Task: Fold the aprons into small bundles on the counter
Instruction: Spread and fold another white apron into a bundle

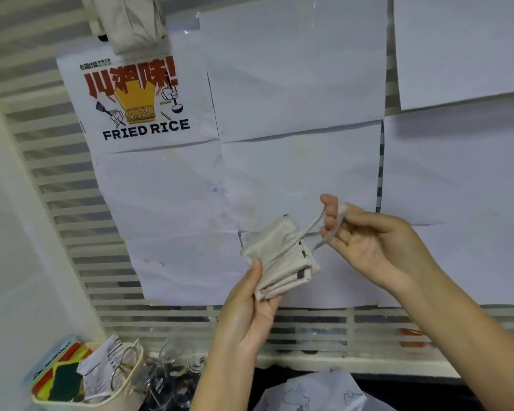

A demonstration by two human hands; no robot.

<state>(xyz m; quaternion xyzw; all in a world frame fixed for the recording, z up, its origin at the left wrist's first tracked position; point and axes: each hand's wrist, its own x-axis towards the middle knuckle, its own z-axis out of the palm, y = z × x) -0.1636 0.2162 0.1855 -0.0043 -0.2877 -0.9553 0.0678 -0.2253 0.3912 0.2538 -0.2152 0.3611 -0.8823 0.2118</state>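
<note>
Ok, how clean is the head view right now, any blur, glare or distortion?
Head view: light flat and even, no strong glare; apron bundle in the left hand fairly sharp; strap at the right hand smeared; glassware at the bottom edge blurred; wall slats bow from the wide-angle lens.

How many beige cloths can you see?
2. One folded bundle in the left hand, strap held by the right hand; one hanging cloth above the poster. More may be hidden.
</note>
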